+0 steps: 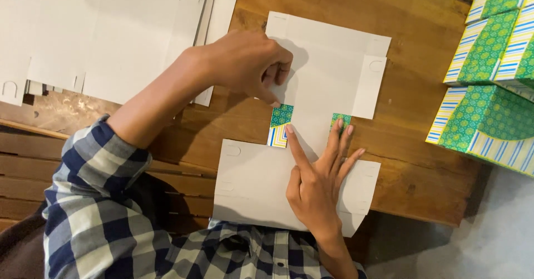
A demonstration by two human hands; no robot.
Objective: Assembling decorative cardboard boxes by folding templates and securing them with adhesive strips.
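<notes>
At the far right of the wooden worktop (pixel 423 162) a cluster of finished boxes (pixel 492 73) is stacked, each patterned in green with small yellow motifs and banded with blue, yellow and white stripes; at least three can be counted, though the edge of the view cuts more off. At the far left a spread of flat white card blanks (pixel 105 34) is laid, overlapping so that their number cannot be told. In the middle of the worktop one unfolded box blank (pixel 322 84) is laid plain side up, pale grey-white, with side flaps, small rounded tab cuts and a narrower middle panel between two wider ends. Two small flaps are turned over so that the printed face is shown: a left flap (pixel 280 124) in green with a striped lower end, and a right flap (pixel 340 121) in green. The left hand (pixel 250 62) is curled nearly shut, the thumb and forefinger pinched on the left edge of the blank just above the left flap. The right hand (pixel 320 176) is laid open and flat on the near part of the blank, the forefinger stretched out and pressed beside the left flap, the other fingers reaching to the right flap. A blue and white checked shirt sleeve (pixel 94 201) is seen at the near left.
</notes>
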